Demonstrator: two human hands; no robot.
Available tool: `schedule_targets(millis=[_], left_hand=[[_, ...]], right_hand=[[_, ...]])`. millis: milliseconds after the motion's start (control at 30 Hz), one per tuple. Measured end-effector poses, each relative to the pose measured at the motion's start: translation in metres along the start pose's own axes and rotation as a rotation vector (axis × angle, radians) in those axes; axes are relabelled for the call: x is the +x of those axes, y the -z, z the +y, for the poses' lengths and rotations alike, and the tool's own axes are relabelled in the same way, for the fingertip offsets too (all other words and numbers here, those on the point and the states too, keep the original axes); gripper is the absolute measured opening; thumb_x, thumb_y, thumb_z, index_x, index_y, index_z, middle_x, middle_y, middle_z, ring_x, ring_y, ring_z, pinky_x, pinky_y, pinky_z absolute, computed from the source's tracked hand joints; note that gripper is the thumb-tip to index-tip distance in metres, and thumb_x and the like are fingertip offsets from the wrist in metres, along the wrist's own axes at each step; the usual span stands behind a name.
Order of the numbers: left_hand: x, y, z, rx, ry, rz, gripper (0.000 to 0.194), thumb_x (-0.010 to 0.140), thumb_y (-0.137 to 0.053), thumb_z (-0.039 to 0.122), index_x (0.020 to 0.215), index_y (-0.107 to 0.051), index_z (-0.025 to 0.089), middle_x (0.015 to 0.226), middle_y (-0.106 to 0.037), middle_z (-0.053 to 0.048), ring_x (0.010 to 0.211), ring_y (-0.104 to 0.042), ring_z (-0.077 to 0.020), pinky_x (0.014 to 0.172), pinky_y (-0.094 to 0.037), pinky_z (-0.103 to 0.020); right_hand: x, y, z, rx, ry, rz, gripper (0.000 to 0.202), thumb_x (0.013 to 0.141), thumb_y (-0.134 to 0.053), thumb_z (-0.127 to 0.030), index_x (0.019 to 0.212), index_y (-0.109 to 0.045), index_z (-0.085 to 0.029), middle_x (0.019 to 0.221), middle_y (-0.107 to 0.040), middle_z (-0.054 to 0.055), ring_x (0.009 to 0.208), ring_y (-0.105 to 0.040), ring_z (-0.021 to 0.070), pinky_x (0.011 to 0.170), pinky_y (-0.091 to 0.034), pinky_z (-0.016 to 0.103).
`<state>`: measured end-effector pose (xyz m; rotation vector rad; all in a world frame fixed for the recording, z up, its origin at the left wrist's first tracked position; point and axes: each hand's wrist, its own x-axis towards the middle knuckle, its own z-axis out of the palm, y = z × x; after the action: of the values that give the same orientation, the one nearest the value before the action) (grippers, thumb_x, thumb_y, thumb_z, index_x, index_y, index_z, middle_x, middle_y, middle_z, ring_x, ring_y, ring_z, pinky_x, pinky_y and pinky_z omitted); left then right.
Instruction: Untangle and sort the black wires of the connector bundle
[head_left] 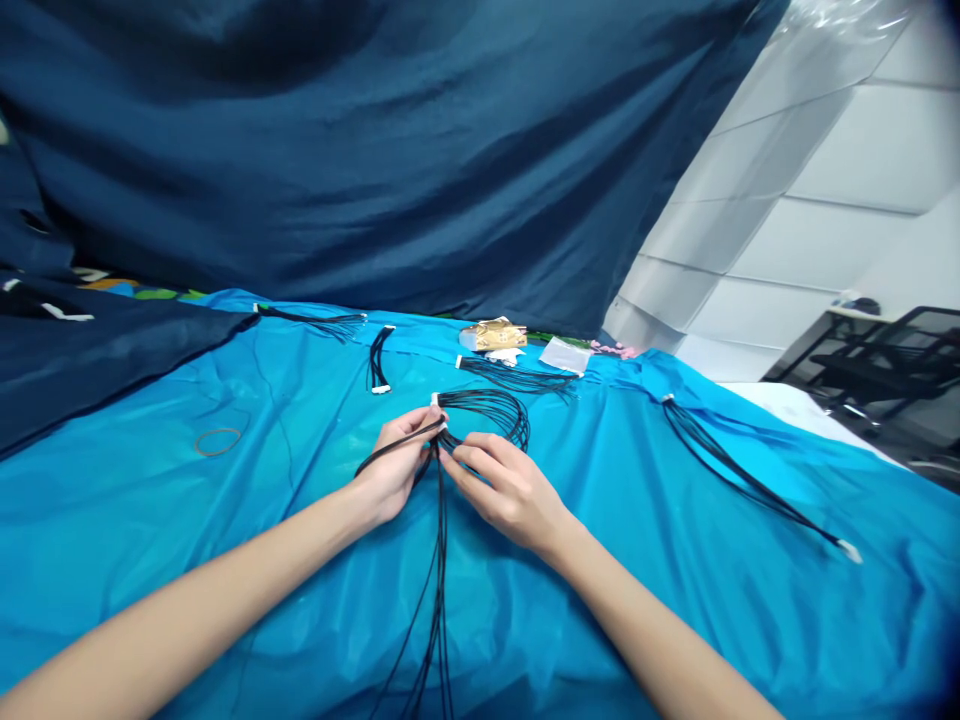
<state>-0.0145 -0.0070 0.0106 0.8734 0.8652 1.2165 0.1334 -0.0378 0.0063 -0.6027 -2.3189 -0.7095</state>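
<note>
Near the middle of the head view, my left hand [399, 458] is closed on a black wire harness [440, 560] by its white connector end. Several thin black wires hang down from there, and one strand runs over the left hand. Close beside it, my right hand [506, 488] has its thumb and fingers pinched at the wires just below the connector. Behind the fingers, a looped bundle of black wires [517, 415] curves to the right, with a white connector [434, 399] at its upper left. Where the loop meets the hands is partly hidden.
Other black wire harnesses lie on the blue sheet [600, 600]: a long one [739, 470] at right, a short one [380, 360], one at back left [311, 320] and one at back centre [517, 377]. A gold tissue pack [495, 334], clear bag [565, 356] and rubber band [217, 441] lie around.
</note>
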Motion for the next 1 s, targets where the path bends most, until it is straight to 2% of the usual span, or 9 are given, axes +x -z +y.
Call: schedule_targets(millis=[200,400,667,1000], left_hand=[[0.001,0.001,-0.002,-0.136,0.081,0.001,0.015,0.062,-0.067,0.017,0.076,-0.065,0.017,0.075,-0.061,0.002,0.066,-0.052,-0.0068,0.058,-0.037,-0.017],[0.000,-0.001,-0.001,-0.148,0.140,0.024,0.011,0.064,-0.064,0.013,0.075,-0.065,0.015,0.072,-0.062,0.001,0.064,-0.051,-0.0063,0.057,-0.035,-0.016],[-0.002,-0.005,-0.001,-0.122,0.180,0.007,0.009,0.069,-0.059,0.012,0.076,-0.063,0.015,0.069,-0.059,0.001,0.060,-0.049,-0.0063,0.053,-0.033,-0.017],[-0.005,-0.009,0.003,-0.132,0.202,-0.010,0.012,0.076,-0.051,0.009,0.074,-0.061,0.014,0.066,-0.057,0.001,0.058,-0.050,-0.0063,0.054,-0.036,-0.017]], right_hand=[[-0.002,-0.003,0.001,-0.038,-0.011,0.056,0.014,0.082,-0.050,-0.010,0.092,-0.059,-0.011,0.081,-0.063,0.006,0.084,-0.053,0.0175,0.066,-0.045,0.030],[-0.001,-0.004,0.002,-0.158,0.006,0.120,0.011,0.080,-0.054,-0.012,0.089,-0.060,-0.011,0.075,-0.063,0.004,0.074,-0.054,0.0147,0.055,-0.037,0.028],[0.001,-0.002,0.004,-0.224,0.019,0.207,0.006,0.078,-0.057,-0.011,0.081,-0.062,-0.013,0.070,-0.063,0.002,0.068,-0.052,0.0136,0.051,-0.032,0.028],[0.001,-0.003,0.002,-0.250,0.008,0.237,0.007,0.077,-0.059,-0.013,0.070,-0.060,-0.016,0.069,-0.064,-0.001,0.066,-0.050,0.0125,0.050,-0.030,0.028]])
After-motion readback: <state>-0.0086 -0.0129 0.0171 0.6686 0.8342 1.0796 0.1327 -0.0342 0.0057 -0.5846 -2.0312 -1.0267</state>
